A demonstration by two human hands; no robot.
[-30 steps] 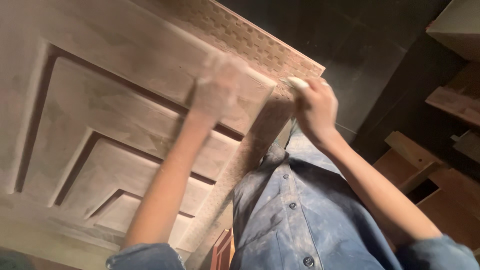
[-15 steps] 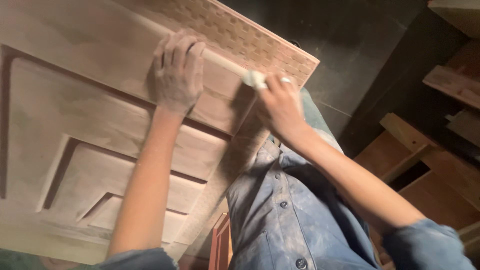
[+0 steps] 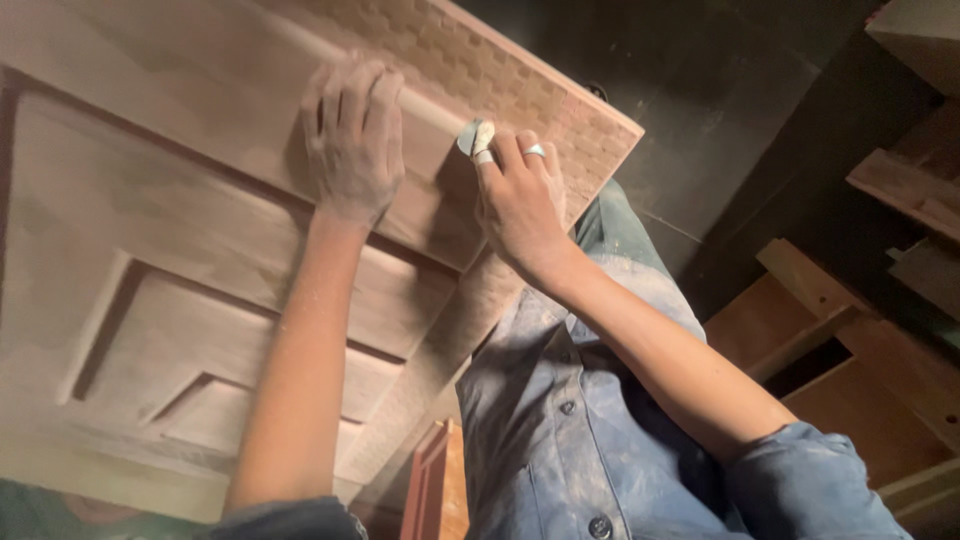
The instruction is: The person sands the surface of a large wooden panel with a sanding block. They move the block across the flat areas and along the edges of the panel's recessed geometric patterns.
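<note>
— Since half a second back, both hands sit a little lower in the frame, and the right hand (image 3: 520,205) keeps its folded scrap against the wood. What's it holding?

— It looks like a small pad of sandpaper (image 3: 478,138), pale and folded, pinched between thumb and fingertips just above centre frame. The fingers are curled tight around it; a ring shows on one finger.

— And where is it pressed?

— Onto the rounded moulding of the wooden door panel (image 3: 150,250), right beside the strip of basket-weave carving that runs toward the upper right corner. I judge the fold lets the paper fit the curve.

— The left hand (image 3: 352,135)?

— Flat on the panel, upper centre-left, fingers spread and slightly bent, gripping nothing. It probably steadies the slab. It's coated in dust, like the blue work shirt (image 3: 600,430) at the bottom of the frame.

— Anything else around?

— Timber pieces (image 3: 830,330) lie at the right edge, in shadow.
</note>
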